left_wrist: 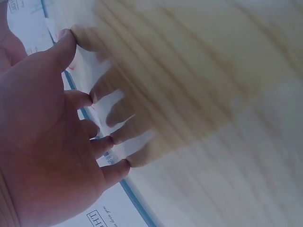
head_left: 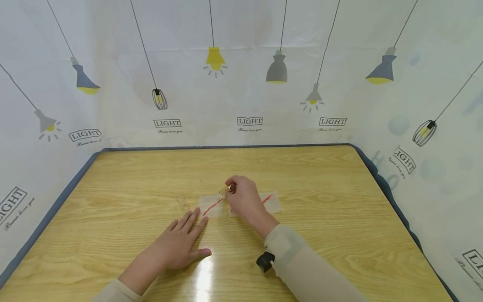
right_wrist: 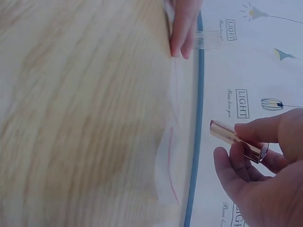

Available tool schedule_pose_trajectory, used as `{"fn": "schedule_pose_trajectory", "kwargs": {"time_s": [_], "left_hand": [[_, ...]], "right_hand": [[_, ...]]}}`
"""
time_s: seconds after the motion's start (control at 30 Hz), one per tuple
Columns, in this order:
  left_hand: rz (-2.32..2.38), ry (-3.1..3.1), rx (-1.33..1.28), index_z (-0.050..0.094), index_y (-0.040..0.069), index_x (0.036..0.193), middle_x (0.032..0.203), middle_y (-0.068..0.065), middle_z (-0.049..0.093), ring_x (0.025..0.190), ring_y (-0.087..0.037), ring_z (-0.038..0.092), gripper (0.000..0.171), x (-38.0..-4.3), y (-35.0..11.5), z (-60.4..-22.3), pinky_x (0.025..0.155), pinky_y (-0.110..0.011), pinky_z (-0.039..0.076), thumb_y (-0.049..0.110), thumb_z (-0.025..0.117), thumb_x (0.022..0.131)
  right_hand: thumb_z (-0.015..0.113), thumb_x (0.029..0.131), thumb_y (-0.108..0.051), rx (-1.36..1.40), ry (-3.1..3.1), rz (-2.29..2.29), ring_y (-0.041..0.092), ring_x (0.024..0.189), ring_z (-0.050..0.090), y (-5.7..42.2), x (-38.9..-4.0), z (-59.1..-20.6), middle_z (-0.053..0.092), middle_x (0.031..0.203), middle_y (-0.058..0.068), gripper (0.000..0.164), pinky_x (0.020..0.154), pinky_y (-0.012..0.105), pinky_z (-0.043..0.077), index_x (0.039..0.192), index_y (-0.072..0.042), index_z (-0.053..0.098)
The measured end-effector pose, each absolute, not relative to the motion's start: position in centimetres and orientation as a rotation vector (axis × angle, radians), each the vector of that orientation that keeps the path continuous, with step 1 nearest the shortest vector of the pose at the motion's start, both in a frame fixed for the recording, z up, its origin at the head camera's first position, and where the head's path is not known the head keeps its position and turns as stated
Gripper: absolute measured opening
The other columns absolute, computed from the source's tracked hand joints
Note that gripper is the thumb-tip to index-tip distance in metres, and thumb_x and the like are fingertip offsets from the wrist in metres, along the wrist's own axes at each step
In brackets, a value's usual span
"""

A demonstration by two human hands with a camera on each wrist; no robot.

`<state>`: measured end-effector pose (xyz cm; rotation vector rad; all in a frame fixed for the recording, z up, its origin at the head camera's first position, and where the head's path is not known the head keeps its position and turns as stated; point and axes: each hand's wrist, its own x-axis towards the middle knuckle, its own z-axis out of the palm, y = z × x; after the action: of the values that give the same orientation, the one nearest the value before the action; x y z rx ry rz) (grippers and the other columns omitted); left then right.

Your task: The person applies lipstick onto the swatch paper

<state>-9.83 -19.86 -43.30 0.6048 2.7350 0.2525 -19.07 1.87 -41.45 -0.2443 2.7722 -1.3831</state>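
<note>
A gold lipstick tube [right_wrist: 228,134] is pinched between the thumb and fingers of my right hand [head_left: 245,201], a little above the table; red shows at its end. Under and beside that hand lie thin white tissue pieces, one on the left [head_left: 211,212] and one on the right [head_left: 274,205], each with a slanting red streak. My left hand [head_left: 179,245] is spread flat, palm down, its fingertips at the near left corner of the left tissue. Part of the tissue is hidden beneath my right hand.
A clear cap [right_wrist: 208,40] stands on the wood-grain table [head_left: 132,180], just beyond the left fingertips. The table has a blue-grey edge [head_left: 226,147]. White sheeting [head_left: 245,96] printed with lamps rises behind it and along both sides.
</note>
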Motion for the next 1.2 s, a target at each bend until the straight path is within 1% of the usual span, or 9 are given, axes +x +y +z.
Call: {"fn": "schedule_pose_trajectory", "kwargs": {"time_s": [0.23,0.3,0.43,0.5,0.6,0.7,0.83,0.97,1.2], "left_hand": [[0.2,2.797,0.627,0.035,0.009,0.167,0.179,-0.023,0.009,0.163,-0.046,0.023,0.091,-9.2,-19.8,-43.2,0.125,-0.068,0.034,0.066,0.059,0.101],[0.163,2.836,0.642,0.041,0.006,0.164,0.177,-0.025,0.016,0.161,-0.047,0.028,0.087,-9.2,-19.4,-42.6,0.124,-0.066,0.037,0.064,0.06,0.101],[0.222,2.962,0.624,0.056,0.005,0.153,0.167,-0.026,0.04,0.15,-0.046,0.048,0.071,-10.1,-18.3,-40.8,0.116,-0.062,0.049,0.055,0.065,0.103],[0.376,3.01,0.569,0.062,0.007,0.148,0.161,-0.022,0.051,0.143,-0.045,0.056,0.063,-10.7,-17.7,-40.0,0.11,-0.062,0.053,0.052,0.066,0.103],[0.713,3.008,0.441,0.065,0.01,0.145,0.153,-0.016,0.062,0.14,-0.041,0.061,0.057,-11.5,-16.9,-39.0,0.109,-0.062,0.054,0.048,0.067,0.104],[1.078,2.928,0.321,0.066,0.013,0.144,0.146,-0.012,0.068,0.138,-0.039,0.063,0.053,-12.1,-16.1,-38.2,0.113,-0.06,0.053,0.047,0.069,0.103],[1.561,2.672,0.234,0.065,0.017,0.144,0.145,-0.008,0.069,0.135,-0.034,0.066,0.049,-12.3,-14.7,-37.4,0.11,-0.051,0.057,0.041,0.074,0.102],[1.945,2.361,0.215,0.065,0.014,0.143,0.145,-0.005,0.068,0.136,-0.026,0.065,0.045,-12.2,-12.6,-36.8,0.112,-0.04,0.057,0.027,0.076,0.101],[2.247,2.038,0.263,0.068,0.01,0.138,0.139,-0.009,0.071,0.133,-0.02,0.065,0.038,-11.9,-8.7,-36.5,0.111,-0.036,0.055,0.014,0.075,0.101]], "right_hand": [[0.077,0.097,-0.006,-0.15,2.677,-1.579,0.019,0.09,0.068,2.7,-18.4,-40.1,0.068,0.098,0.007,0.02,0.071,0.029,0.057,0.116,-0.008,0.075],[0.076,0.097,-0.006,-0.126,2.63,-1.647,0.021,0.09,0.068,3.2,-18.0,-39.6,0.068,0.099,0.009,0.02,0.069,0.028,0.055,0.117,-0.008,0.075],[0.077,0.099,-0.011,-0.085,2.531,-1.802,0.022,0.097,0.069,4.3,-17.1,-38.8,0.07,0.108,0.01,0.024,0.07,0.027,0.054,0.123,-0.011,0.075],[0.076,0.099,-0.011,-0.09,2.448,-1.907,0.022,0.1,0.071,4.9,-16.6,-38.6,0.072,0.114,0.012,0.027,0.075,0.026,0.058,0.127,-0.012,0.074],[0.073,0.101,-0.008,-0.104,2.282,-2.075,0.021,0.099,0.075,5.7,-15.9,-38.3,0.073,0.121,0.015,0.03,0.084,0.026,0.064,0.131,-0.011,0.074],[0.07,0.102,-0.004,-0.094,2.076,-2.232,0.02,0.092,0.076,6.4,-15.1,-37.9,0.071,0.115,0.014,0.031,0.088,0.028,0.065,0.133,-0.006,0.072],[0.065,0.105,-0.003,-0.052,1.757,-2.4,0.015,0.086,0.072,7.2,-14.0,-37.5,0.069,0.104,0.005,0.029,0.089,0.029,0.065,0.134,-0.001,0.069],[0.058,0.11,-0.008,-0.001,1.411,-2.505,0.01,0.082,0.067,7.9,-13.0,-37.4,0.074,0.1,0.0,0.021,0.086,0.025,0.063,0.125,-0.005,0.072],[0.045,0.115,-0.015,-0.043,0.888,-2.571,0.008,0.081,0.055,9.1,-11.5,-38.1,0.068,0.1,-0.002,0.028,0.08,0.019,0.052,0.109,-0.009,0.071]]}}
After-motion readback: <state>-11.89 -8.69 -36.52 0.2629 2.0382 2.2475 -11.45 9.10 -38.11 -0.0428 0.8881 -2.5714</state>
